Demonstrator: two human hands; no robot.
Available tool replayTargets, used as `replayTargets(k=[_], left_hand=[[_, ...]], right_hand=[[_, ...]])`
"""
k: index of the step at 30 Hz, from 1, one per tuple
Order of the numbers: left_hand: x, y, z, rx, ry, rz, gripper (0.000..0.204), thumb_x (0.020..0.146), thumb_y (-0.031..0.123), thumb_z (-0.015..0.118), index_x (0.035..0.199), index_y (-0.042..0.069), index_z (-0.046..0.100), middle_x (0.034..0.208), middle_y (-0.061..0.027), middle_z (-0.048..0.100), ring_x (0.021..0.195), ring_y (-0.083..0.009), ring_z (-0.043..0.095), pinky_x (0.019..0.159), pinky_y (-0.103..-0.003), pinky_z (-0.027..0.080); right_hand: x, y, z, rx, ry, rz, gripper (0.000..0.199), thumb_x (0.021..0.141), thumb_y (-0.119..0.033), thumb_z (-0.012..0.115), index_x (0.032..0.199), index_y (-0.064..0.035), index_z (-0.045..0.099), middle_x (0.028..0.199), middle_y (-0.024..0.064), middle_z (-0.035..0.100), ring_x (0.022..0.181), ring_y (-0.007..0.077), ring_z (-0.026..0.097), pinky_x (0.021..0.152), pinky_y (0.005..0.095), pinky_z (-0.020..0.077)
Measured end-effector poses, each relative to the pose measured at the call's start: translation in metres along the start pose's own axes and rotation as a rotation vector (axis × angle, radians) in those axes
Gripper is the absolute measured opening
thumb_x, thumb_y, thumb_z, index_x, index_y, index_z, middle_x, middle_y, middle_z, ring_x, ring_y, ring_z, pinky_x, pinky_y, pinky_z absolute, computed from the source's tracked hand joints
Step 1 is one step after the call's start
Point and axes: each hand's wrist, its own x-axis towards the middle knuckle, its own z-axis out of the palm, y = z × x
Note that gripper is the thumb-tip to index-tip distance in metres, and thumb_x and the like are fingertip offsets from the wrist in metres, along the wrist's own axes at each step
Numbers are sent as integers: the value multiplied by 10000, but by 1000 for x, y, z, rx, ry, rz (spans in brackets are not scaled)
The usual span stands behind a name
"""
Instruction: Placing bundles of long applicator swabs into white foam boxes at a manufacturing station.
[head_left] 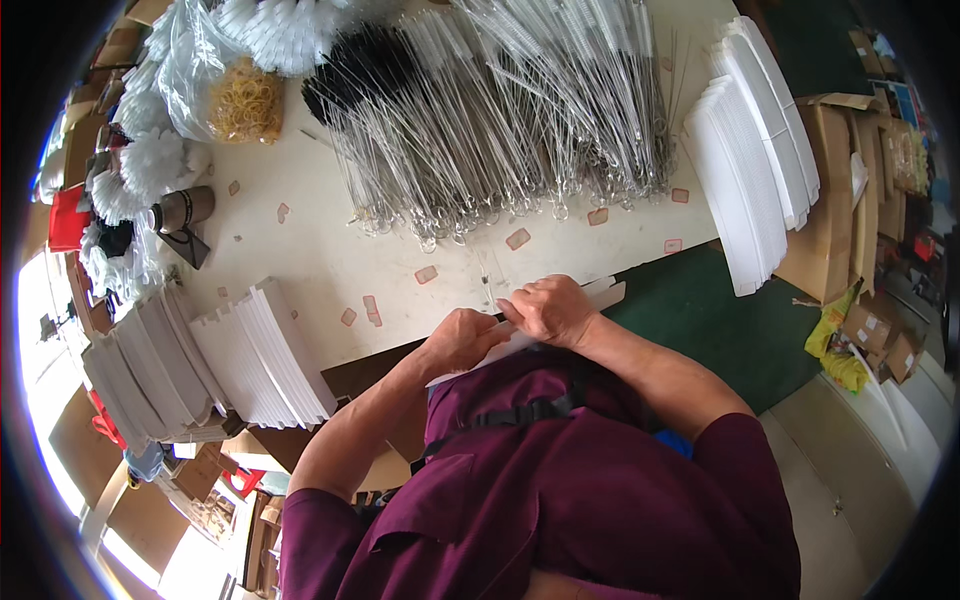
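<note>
At the table's near edge, in front of my body, a long narrow folded white cardboard piece (607, 293) lies aslant, its right end higher in view. My left hand (463, 340) is closed on its left part, with the fingers curled over it. Further right, my right hand (553, 309) grips the same piece in a fist-like hold. The two hands are close together and cover its middle. Beyond them lies a wide pile of wire-handled brushes (490, 140), black bristles at left and white ones elsewhere, with their loop ends toward me.
Stacks of white folded cardboard stand at the table's left (265, 355) and right (750, 160). A bag of yellow rubber bands (245, 103) sits at the back left, near a metal flask (185, 210). Brown cartons (815, 200) are on the right. Small red-printed labels (517, 239) dot the tabletop (290, 250).
</note>
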Motion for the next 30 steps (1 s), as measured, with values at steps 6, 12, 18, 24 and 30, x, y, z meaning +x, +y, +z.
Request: replayTargets(k=[6,12,18,24,30], left_hand=[[-11,8,-8,27,-9,-8,311,963,303,622,862,28,726,768,-201,684,708,-353,649,712,-454,503],[-24,-14,-19,4,125,128,265,943,259,656,852,21,729,680,-179,652,610,-281,619,634,-419,485],[-46,-30,-27,-7,79,46,268,944,276,662,880,29,744,682,-165,663,618,-269,630,641,-404,496],[-67,-37,-48,71,-5,-159,331,898,387,740,957,62,769,811,-133,730,765,-238,696,730,-368,533],[-33,6,-58,222,157,162,584,881,556,700,1241,97,689,1056,-226,731,1010,-398,691,917,-460,520]], right_hand=[[-7,31,-20,-126,10,-67,382,884,-190,705,549,-131,529,486,62,572,430,242,610,435,377,485],[0,50,-46,-175,19,-82,400,866,-145,715,550,-138,470,476,56,550,428,233,601,404,367,452],[-9,61,-65,-198,-21,-58,390,865,-154,715,550,-129,487,492,60,563,436,235,601,416,365,453],[-13,74,-77,-222,-30,-80,387,853,-146,720,543,-126,489,498,68,569,448,241,605,425,369,459],[23,44,-66,-134,-12,-165,377,858,-149,712,544,-119,505,489,72,567,436,246,605,435,375,470]])
